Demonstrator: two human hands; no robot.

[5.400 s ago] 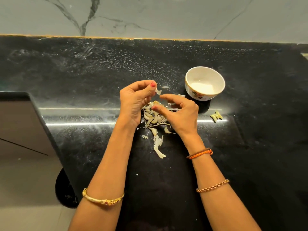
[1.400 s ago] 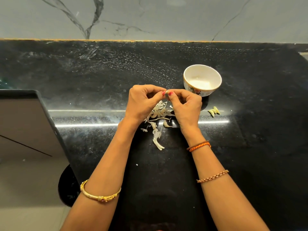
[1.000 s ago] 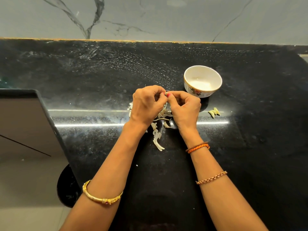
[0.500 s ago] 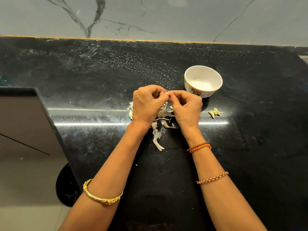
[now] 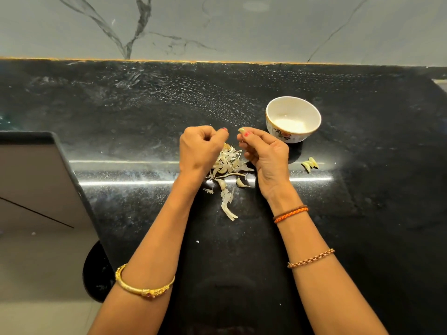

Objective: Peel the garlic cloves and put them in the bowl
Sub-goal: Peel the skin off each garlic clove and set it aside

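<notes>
A: We're at a black counter (image 5: pixel 121 112) under a veined marble wall. What's different from half a second ago?

B: Our hands were knuckle to knuckle then; now they've parted. The right hand (image 5: pixel 264 153) pinches a pale clove (image 5: pixel 241 130) between thumb and forefinger, above the peels (image 5: pixel 226 165).

A: And the left hand (image 5: pixel 199 147)?

B: Fingers curled. Whether they grip a scrap of skin, we can't tell.

A: So the clove looks bare?

B: We judge so. The bowl (image 5: pixel 293 119) sits at two o'clock from the right hand, nearby, and appears to hold nothing yet. Three peeled cloves (image 5: pixel 310 164) lie on the counter at four o'clock from the bowl.

A: Then dropping it in comes next.
</notes>
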